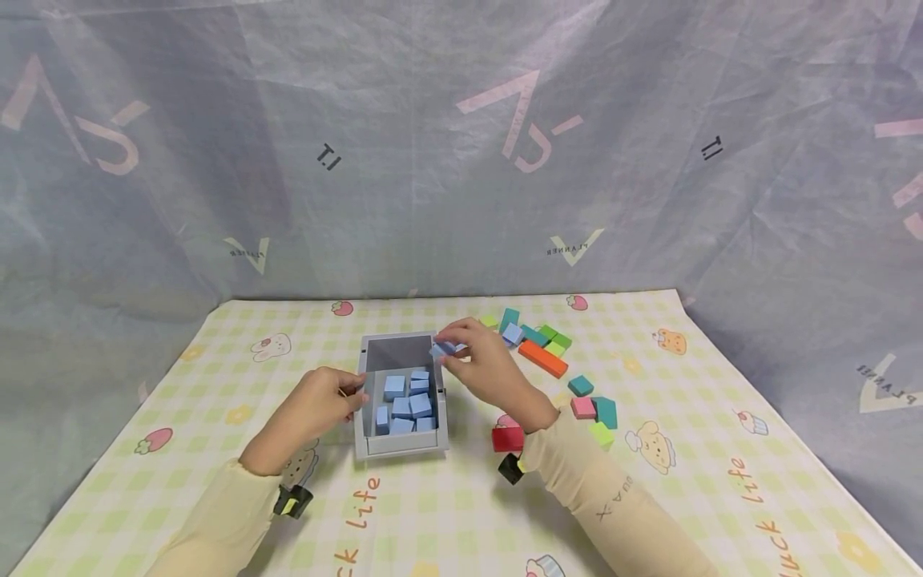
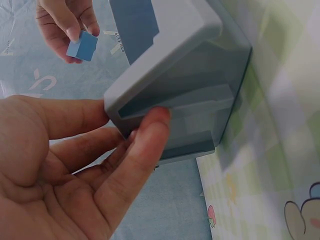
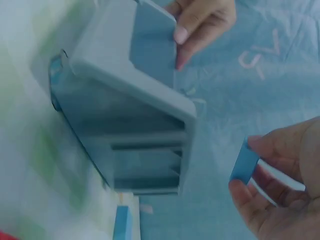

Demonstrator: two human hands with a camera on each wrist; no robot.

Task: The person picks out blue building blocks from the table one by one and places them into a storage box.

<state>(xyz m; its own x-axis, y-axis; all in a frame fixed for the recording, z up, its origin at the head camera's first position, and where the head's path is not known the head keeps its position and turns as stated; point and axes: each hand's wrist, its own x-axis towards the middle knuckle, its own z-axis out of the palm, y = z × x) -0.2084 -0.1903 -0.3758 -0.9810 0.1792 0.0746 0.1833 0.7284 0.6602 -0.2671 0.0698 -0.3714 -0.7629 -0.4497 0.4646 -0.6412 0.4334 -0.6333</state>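
Observation:
My left hand (image 1: 317, 407) grips the left rim of an open grey box (image 1: 405, 443), thumb and fingers at the wall's top edge. Inside the box lie several light blue blocks (image 1: 394, 388), gathered toward the near end. Over the box's right rim, my right hand (image 1: 485, 365) pinches another light blue block (image 1: 442, 349) between thumb and fingers. In the right wrist view this block (image 3: 244, 164) is held up apart from the box wall. The left wrist view shows the same block (image 2: 83, 46) in the fingertips, above the rim.
Right of the box lie loose blocks: an orange bar (image 1: 543, 358), teal (image 1: 581, 385), green, pink (image 1: 583, 408) and red (image 1: 508, 438) ones. One light blue block (image 1: 513, 333) sits among the far ones. A patterned cloth (image 1: 238, 369) covers the table, with a grey curtain (image 1: 433, 200) behind.

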